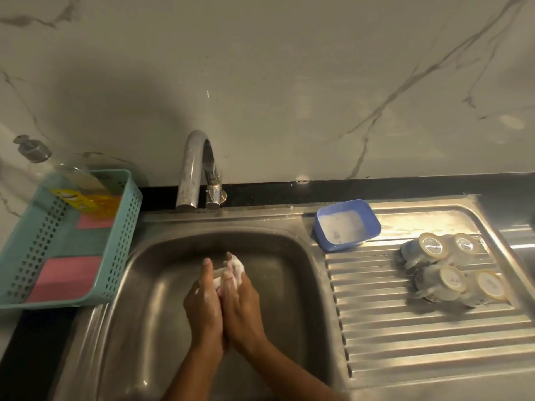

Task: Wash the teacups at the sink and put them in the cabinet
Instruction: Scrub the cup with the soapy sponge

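The wall (289,82) is pale marble with grey veins, above a black worktop (318,189). The teal basket (124,227) has a dotted hole pattern and holds pink sponges (65,277). The tub (373,224) is blue. The whitish-grey teacups (428,250) have gold-ringed bases. The grey steel drainboard (405,342) is ribbed. White foam coats the right hand (240,296).

Home kitchen, steel sink (173,256) with ribbed drainboard (405,328), chrome tap (192,169), marble-look backsplash (289,82)

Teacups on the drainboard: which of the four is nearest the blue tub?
The rear-left teacup, just right of the blue tub; the other three sit farther right or toward the front.
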Demonstrator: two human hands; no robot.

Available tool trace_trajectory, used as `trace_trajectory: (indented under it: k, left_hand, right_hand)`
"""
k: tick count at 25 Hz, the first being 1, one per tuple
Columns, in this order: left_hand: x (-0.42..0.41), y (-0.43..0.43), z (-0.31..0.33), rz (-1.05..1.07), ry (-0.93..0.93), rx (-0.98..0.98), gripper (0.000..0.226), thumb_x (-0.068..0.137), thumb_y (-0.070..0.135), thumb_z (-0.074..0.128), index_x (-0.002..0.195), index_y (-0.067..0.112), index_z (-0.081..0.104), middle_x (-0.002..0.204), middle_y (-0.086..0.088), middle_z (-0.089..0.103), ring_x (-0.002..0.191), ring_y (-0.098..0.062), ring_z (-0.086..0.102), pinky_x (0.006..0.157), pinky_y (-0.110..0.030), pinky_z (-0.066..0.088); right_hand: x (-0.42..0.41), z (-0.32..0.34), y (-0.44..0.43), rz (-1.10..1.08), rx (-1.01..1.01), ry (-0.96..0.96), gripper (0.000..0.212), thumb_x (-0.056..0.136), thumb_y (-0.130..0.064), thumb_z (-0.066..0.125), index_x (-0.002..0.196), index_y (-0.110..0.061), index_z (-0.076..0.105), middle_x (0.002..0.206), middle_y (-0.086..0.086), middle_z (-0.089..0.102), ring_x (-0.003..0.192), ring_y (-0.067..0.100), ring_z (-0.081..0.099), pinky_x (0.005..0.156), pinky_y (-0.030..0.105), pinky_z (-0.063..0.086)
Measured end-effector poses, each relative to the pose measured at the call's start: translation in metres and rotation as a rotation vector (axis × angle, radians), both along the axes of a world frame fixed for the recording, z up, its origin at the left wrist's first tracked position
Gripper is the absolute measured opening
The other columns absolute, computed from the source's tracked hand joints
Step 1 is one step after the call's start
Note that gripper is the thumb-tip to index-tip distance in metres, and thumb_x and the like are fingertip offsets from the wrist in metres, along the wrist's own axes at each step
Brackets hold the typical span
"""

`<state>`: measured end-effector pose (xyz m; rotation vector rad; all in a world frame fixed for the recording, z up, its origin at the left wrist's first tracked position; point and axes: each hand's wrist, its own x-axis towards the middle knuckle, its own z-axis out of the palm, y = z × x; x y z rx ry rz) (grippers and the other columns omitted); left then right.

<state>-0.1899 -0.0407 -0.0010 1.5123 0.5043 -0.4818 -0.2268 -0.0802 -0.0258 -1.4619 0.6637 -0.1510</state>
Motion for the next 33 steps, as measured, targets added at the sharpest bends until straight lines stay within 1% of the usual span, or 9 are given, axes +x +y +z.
trace_trajectory:
  k: [2, 5, 10, 15, 20, 23, 26, 29, 33]
  left_hand:
    - [0.004, 0.001, -0.002, 0.069, 0.091, 0.011, 0.034, 0.093, 0.038, 0.063, 0.091, 0.007, 0.078, 0.085, -0.015, 0.077, 0.077, -0.030, 0.075, 0.073, -0.038, 0.058]
    - [0.002, -0.001, 0.001, 0.096, 0.156, -0.026, 0.025, 0.084, 0.023, 0.063, 0.093, 0.003, 0.075, 0.084, -0.018, 0.076, 0.070, -0.033, 0.072, 0.070, -0.041, 0.057]
    - [0.025, -0.002, 0.000, 0.224, 0.175, -0.056, 0.017, 0.077, 0.016, 0.066, 0.083, 0.003, 0.074, 0.081, -0.019, 0.075, 0.073, -0.037, 0.074, 0.075, -0.046, 0.060]
    - [0.033, 0.000, -0.005, 0.170, 0.310, -0.268, 0.025, 0.082, 0.023, 0.053, 0.077, 0.005, 0.069, 0.076, -0.015, 0.070, 0.065, -0.030, 0.069, 0.070, -0.035, 0.055]
    - [0.031, 0.001, -0.023, 0.178, 0.079, 0.130, 0.052, 0.102, 0.051, 0.044, 0.085, 0.011, 0.073, 0.084, -0.016, 0.075, 0.078, -0.034, 0.074, 0.085, -0.052, 0.060]
    - [0.015, -0.007, -0.006, -0.025, 0.006, -0.063, 0.059, 0.104, 0.058, 0.036, 0.096, 0.016, 0.076, 0.094, -0.014, 0.077, 0.088, -0.028, 0.075, 0.083, -0.040, 0.058]
    - [0.015, -0.001, 0.004, -0.131, 0.105, -0.252, 0.049, 0.090, 0.052, 0.059, 0.102, 0.008, 0.078, 0.101, -0.018, 0.076, 0.092, -0.028, 0.074, 0.083, -0.037, 0.055]
    - [0.011, 0.000, 0.007, -0.014, 0.166, -0.246, 0.031, 0.087, 0.025, 0.055, 0.095, 0.005, 0.077, 0.090, -0.020, 0.072, 0.075, -0.029, 0.071, 0.070, -0.034, 0.054]
    - [-0.003, -0.008, 0.013, 0.177, 0.165, -0.258, 0.033, 0.084, 0.012, 0.049, 0.100, 0.001, 0.076, 0.099, -0.023, 0.074, 0.089, -0.040, 0.070, 0.083, -0.043, 0.054]
  right_hand:
    - [0.006, -0.001, -0.009, -0.081, 0.062, 0.032, 0.031, 0.107, -0.042, 0.040, 0.129, -0.035, 0.061, 0.099, 0.002, 0.074, 0.094, 0.015, 0.073, 0.082, 0.030, 0.059]
    - [0.023, 0.001, -0.030, -0.130, 0.402, 0.240, 0.030, 0.103, -0.029, 0.044, 0.108, -0.021, 0.072, 0.094, 0.009, 0.076, 0.092, 0.029, 0.074, 0.072, 0.032, 0.058]
    - [-0.003, 0.015, 0.001, -0.182, 0.174, -0.045, 0.036, 0.109, -0.039, 0.034, 0.133, -0.033, 0.059, 0.108, -0.004, 0.074, 0.096, 0.009, 0.072, 0.082, 0.027, 0.058]
    - [0.022, 0.029, -0.023, -0.122, 0.506, 0.151, 0.033, 0.106, -0.022, 0.042, 0.113, -0.014, 0.073, 0.095, 0.007, 0.077, 0.081, 0.017, 0.074, 0.065, 0.025, 0.059]
    - [0.012, 0.024, -0.011, -0.235, 0.267, 0.025, 0.034, 0.109, -0.033, 0.035, 0.127, -0.030, 0.064, 0.112, -0.008, 0.070, 0.100, 0.011, 0.071, 0.085, 0.030, 0.060]
    - [0.012, 0.021, -0.003, -0.338, 0.101, -0.092, 0.034, 0.107, -0.039, 0.039, 0.132, -0.030, 0.061, 0.122, -0.008, 0.069, 0.111, 0.006, 0.067, 0.097, 0.031, 0.056]
    - [0.013, 0.022, -0.005, -0.196, -0.070, -0.093, 0.032, 0.108, -0.034, 0.041, 0.128, -0.027, 0.065, 0.123, -0.010, 0.069, 0.116, 0.003, 0.064, 0.098, 0.023, 0.052]
    - [0.026, 0.028, -0.028, -0.159, 0.091, 0.124, 0.030, 0.107, -0.027, 0.040, 0.116, -0.030, 0.068, 0.116, -0.005, 0.072, 0.104, 0.010, 0.068, 0.091, 0.030, 0.057]
    - [0.013, 0.029, -0.025, -0.215, 0.478, 0.253, 0.034, 0.104, -0.040, 0.047, 0.118, -0.020, 0.070, 0.103, 0.005, 0.076, 0.093, 0.022, 0.074, 0.080, 0.035, 0.061]
